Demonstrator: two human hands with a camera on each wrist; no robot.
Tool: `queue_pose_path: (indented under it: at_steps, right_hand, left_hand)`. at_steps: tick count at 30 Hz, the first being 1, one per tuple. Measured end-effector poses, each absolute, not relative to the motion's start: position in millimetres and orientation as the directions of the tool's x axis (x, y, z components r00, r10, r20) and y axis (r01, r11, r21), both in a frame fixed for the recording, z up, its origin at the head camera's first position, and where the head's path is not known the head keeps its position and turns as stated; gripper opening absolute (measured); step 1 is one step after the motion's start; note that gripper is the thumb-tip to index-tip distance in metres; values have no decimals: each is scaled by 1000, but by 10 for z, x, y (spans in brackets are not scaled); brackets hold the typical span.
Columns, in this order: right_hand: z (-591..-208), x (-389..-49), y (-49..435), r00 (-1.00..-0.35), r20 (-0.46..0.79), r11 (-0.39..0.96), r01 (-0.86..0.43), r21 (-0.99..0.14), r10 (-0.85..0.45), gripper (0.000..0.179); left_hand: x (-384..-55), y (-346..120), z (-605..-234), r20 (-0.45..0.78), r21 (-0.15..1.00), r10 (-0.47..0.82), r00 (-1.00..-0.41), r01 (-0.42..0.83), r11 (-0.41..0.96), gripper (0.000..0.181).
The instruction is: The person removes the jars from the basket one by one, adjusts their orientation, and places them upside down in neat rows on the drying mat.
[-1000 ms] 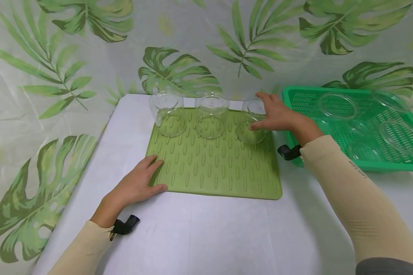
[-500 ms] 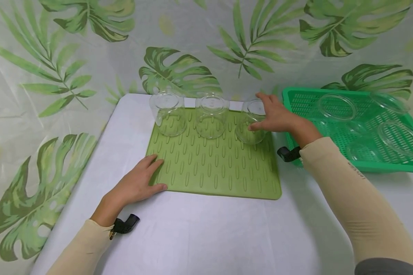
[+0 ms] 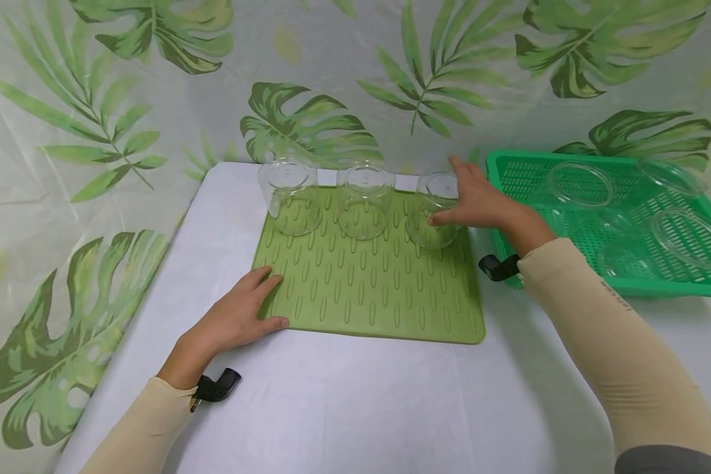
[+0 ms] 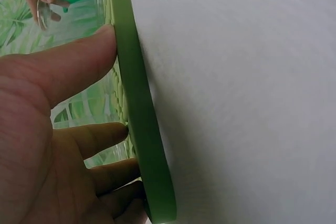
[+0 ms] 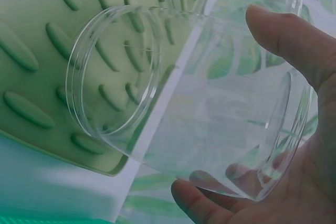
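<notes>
Three clear cups stand upside down in a row along the back of a green ridged mat: a left cup (image 3: 296, 210), a middle cup (image 3: 363, 214) and a right cup (image 3: 429, 227). My right hand (image 3: 480, 197) is around the right cup, its thumb on the near side and the index finger lifted away behind. In the right wrist view, the thumb and fingers spread loosely about the cup (image 5: 210, 103), near its base. My left hand (image 3: 237, 313) rests at the left edge of the mat (image 3: 361, 289), fingers extended, thumb at the front corner.
A green plastic basket (image 3: 569, 284) stands to the right of the mat and holds several clear glass vessels (image 3: 580, 184). A white cloth (image 3: 379, 401) covers the table. Behind it hangs a leaf-patterned curtain (image 3: 332, 39).
The index finger of my right hand has lifted slightly away from the right cup. The cups, mat and left hand have stayed in place.
</notes>
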State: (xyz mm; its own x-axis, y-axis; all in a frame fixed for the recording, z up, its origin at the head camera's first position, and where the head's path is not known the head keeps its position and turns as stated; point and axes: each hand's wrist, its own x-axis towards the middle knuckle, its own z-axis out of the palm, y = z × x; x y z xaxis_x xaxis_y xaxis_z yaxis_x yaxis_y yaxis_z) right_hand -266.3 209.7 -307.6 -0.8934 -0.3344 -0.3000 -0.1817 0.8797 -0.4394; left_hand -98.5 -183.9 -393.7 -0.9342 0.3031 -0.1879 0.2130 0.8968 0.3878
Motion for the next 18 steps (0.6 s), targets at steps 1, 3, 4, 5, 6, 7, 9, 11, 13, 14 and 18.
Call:
queue_pose_path:
  at_steps: [1, 3, 4, 5, 6, 7, 9, 11, 13, 14, 18]
  right_hand:
    - [-3074, -2658, 2094, -894, -305, 880, -173, -441, -329, 116]
    - [-3070, -2646, 2090, -894, -315, 882, -158, -445, -319, 117]
    - [-3069, -2641, 2089, -893, -319, 881, -152, -449, -316, 117]
    - [-3070, -2638, 2092, -893, -321, 879, -148, -454, -316, 116]
    - [-3065, -2631, 2093, -891, -324, 876, -144, -459, -317, 116]
    - [-3064, -2629, 2095, -890, -326, 874, -143, -464, -318, 116]
    - [-3062, -2628, 2102, -887, -329, 871, -143, -470, -323, 116]
    - [-3060, -2631, 2106, -888, -323, 873, -152, -464, -326, 117]
    - [-3058, -2637, 2112, -889, -312, 874, -168, -455, -334, 119]
    - [-3054, -2638, 2116, -891, -302, 874, -181, -450, -340, 119]
    - [-3020, -2640, 2146, -898, -227, 865, -254, -433, -377, 117]
  left_hand:
    - [-984, -1839, -3935, -189, 388, 303, -934, 212, 897, 79]
    - [-983, -1838, -3932, -189, 389, 303, -934, 212, 897, 79]
    - [-983, -1836, -3929, -189, 388, 303, -934, 212, 897, 79]
    - [-984, -1835, -3928, -188, 389, 304, -934, 214, 896, 79]
    - [-984, -1834, -3927, -188, 390, 305, -933, 214, 896, 79]
    - [-984, -1833, -3926, -188, 391, 305, -933, 214, 895, 79]
    - [-984, -1833, -3924, -187, 392, 308, -933, 216, 894, 79]
    - [-983, -1834, -3920, -186, 394, 308, -933, 217, 893, 79]
    - [-983, -1838, -3923, -181, 393, 311, -933, 221, 893, 79]
    - [-983, -1839, -3923, -175, 393, 313, -933, 226, 892, 78]
    - [-983, -1845, -3930, -158, 390, 318, -935, 237, 890, 78]
